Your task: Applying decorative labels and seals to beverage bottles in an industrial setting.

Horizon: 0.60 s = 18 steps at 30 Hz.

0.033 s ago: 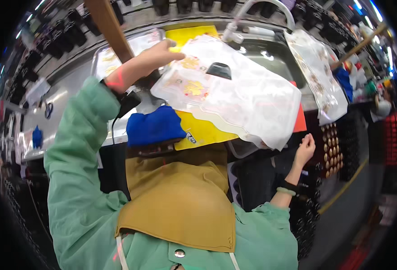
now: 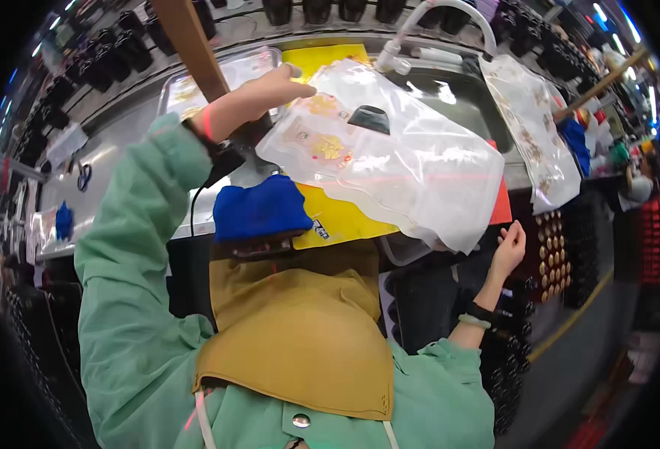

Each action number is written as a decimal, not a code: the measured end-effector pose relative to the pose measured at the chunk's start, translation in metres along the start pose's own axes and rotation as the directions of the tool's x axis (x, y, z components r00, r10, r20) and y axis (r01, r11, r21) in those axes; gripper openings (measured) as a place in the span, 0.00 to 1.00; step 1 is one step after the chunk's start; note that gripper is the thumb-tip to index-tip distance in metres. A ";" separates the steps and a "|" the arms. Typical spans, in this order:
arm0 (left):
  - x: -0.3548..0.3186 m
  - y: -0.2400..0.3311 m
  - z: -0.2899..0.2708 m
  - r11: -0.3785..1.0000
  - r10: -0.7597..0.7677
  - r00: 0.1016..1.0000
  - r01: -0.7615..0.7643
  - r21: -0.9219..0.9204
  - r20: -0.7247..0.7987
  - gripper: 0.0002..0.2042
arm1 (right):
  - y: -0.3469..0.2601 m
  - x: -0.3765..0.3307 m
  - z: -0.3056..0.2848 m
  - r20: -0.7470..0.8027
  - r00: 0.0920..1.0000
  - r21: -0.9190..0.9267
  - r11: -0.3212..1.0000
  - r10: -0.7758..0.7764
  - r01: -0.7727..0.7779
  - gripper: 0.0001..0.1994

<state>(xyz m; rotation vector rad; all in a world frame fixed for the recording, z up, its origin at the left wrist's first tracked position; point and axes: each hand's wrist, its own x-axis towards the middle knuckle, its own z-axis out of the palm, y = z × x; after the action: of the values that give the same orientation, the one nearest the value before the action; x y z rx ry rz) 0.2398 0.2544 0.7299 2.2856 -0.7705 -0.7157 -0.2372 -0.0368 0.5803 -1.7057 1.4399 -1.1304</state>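
Note:
My left hand [image 2: 268,91] reaches over the upper left edge of a large translucent white plastic sheet [image 2: 435,165]. Its thumb and a finger are apart, with the sheet's edge beside the fingertips. Gold patches [image 2: 330,147] with small red spots show on the sheet, near a dark rounded patch [image 2: 369,118]. Off the sheet's lower right side, my right hand [image 2: 508,251] is loosely closed with curled fingers; whatever it may hold is hidden. Under the sheet lie a yellow sheet [image 2: 337,217] and a red sheet [image 2: 503,203], which peeks out close to my right hand.
A folded blue cloth [image 2: 259,208] lies at the front edge. Behind are a metal tray [image 2: 166,101], a sink [image 2: 468,97] and a white faucet [image 2: 435,9]. A wooden post [image 2: 189,46] rises by my left forearm. Scissors [image 2: 84,176] lie left; another patterned sheet [image 2: 532,135] hangs right.
The whole scene sits slightly farther right in the picture. Both hands keep nearly the same places beside the white sheet.

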 end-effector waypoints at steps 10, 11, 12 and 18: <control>0.086 -0.026 0.053 0.876 -0.016 0.994 0.064 0.479 -0.105 0.20 | -0.096 -0.031 0.042 0.239 0.971 -0.599 0.785 -0.016 0.160 0.36; 0.089 -0.027 0.054 0.877 -0.023 0.993 0.074 0.476 -0.112 0.20 | -0.097 -0.029 0.040 0.263 0.965 -0.597 0.784 -0.007 0.168 0.36; 0.092 -0.027 0.053 0.870 -0.055 0.994 0.095 0.484 -0.096 0.21 | -0.097 -0.027 0.040 0.274 0.961 -0.601 0.788 0.045 0.134 0.37; 0.096 -0.025 0.061 0.867 -0.129 0.976 0.197 0.458 -0.177 0.22 | -0.080 -0.006 0.035 0.312 0.947 -0.396 0.916 0.080 0.053 0.26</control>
<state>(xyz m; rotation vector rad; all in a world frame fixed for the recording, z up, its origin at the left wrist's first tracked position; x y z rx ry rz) 0.2739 0.1833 0.6444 2.8402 -0.7518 -0.4622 -0.1710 -0.0167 0.6333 -2.0418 1.5362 -0.5267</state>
